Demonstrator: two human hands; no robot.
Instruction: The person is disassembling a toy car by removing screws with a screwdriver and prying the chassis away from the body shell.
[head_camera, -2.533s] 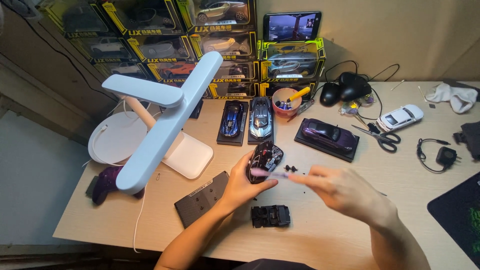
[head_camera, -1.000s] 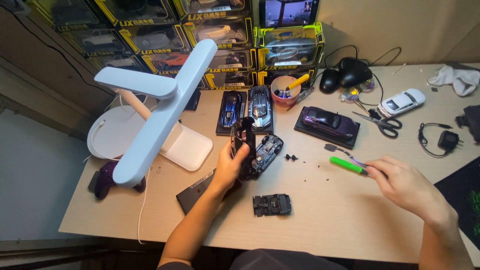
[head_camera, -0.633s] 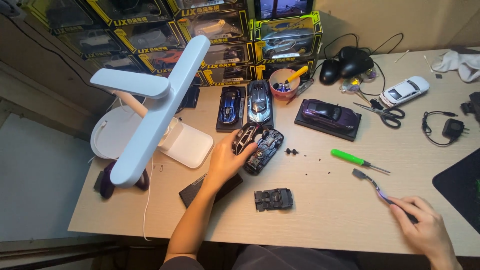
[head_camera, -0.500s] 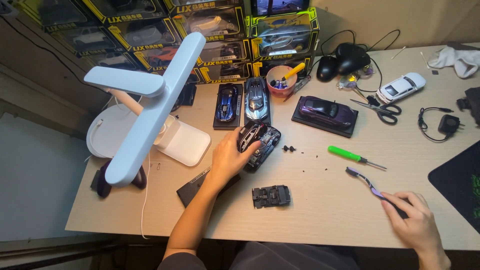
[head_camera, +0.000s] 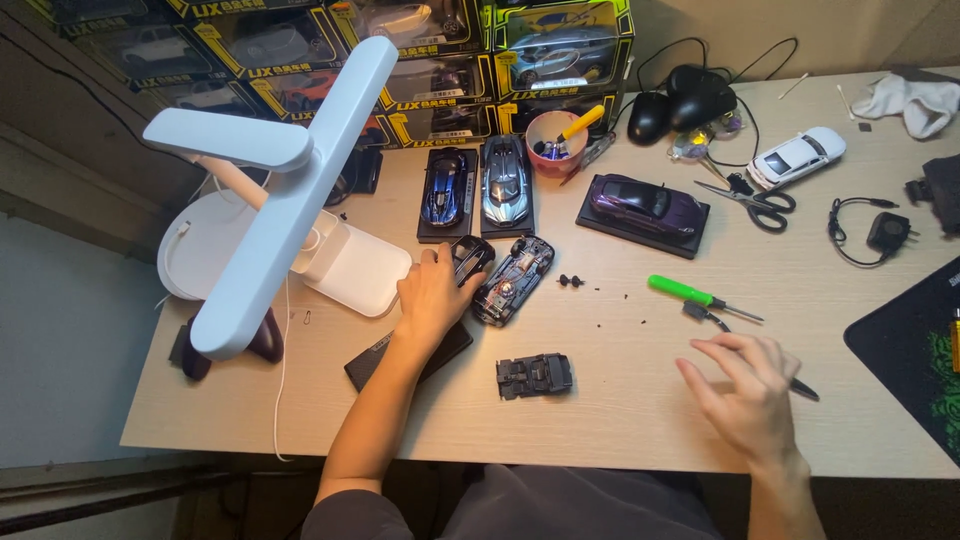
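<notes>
My left hand (head_camera: 432, 297) rests on the desk with its fingers curled on a black model car body shell (head_camera: 472, 254). Right beside it lies an opened model car chassis (head_camera: 513, 281), underside parts showing. A separate black chassis plate (head_camera: 535, 375) lies nearer the front edge. A dark base plate (head_camera: 372, 365) sticks out under my left forearm. My right hand (head_camera: 748, 392) hovers with fingers spread over a thin dark hand tool (head_camera: 806, 389) lying on the desk. A green-handled screwdriver (head_camera: 688, 292) lies just beyond it.
A white desk lamp (head_camera: 270, 200) reaches over the left side. Boxed model cars (head_camera: 400, 40) line the back. Display cars (head_camera: 507, 180), a purple car (head_camera: 645, 200), a pink cup (head_camera: 553, 145), scissors (head_camera: 757, 203), a white car (head_camera: 800, 155) and tiny screws (head_camera: 572, 281) lie about. A black mat (head_camera: 910, 350) lies at right.
My left hand lowered the car shell and chassis onto the desk. My right hand set down the green screwdriver, took the thin tool, and now spreads its fingers over it.
</notes>
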